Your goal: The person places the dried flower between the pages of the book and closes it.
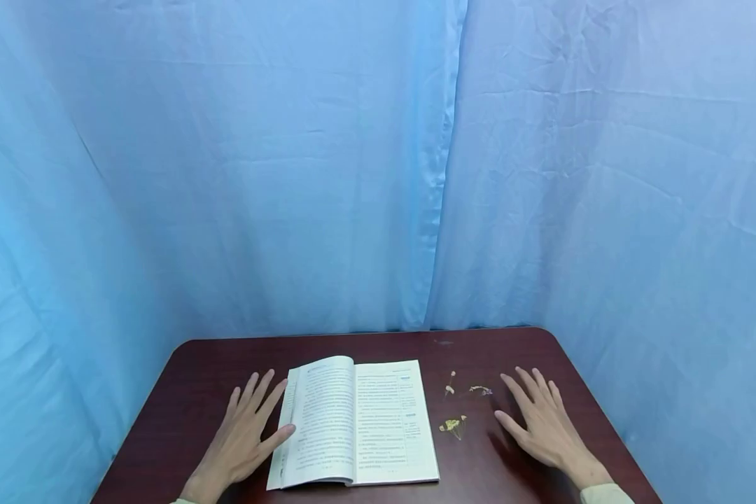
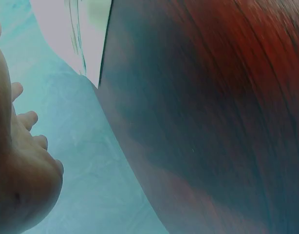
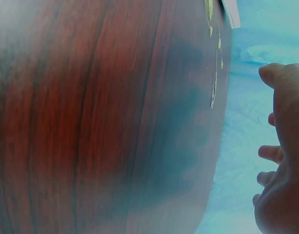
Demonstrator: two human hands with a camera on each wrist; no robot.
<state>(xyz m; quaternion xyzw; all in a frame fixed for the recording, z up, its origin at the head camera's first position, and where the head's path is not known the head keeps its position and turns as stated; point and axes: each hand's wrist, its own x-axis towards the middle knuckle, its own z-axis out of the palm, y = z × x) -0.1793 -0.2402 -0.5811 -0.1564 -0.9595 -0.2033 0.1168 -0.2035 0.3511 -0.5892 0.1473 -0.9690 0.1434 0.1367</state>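
An open book (image 1: pixel 387 420) lies on the dark wooden table, its left pages curving up toward the spine. My left hand (image 1: pixel 242 427), fingers spread, is at the book's left edge, the thumb overlapping the left page in the head view. To the right of the book lie small dried flowers: a yellow cluster (image 1: pixel 452 425), a pale sprig (image 1: pixel 450 383) and a purplish curved sprig (image 1: pixel 481 390). My right hand (image 1: pixel 542 420) is spread out just right of these flowers, holding nothing. In the right wrist view, this hand (image 3: pixel 286 146) appears raised over the tabletop.
The reddish-brown table (image 1: pixel 227 360) has rounded far corners. Light blue curtains (image 1: pixel 258 175) hang behind it and along both sides, close to its edges.
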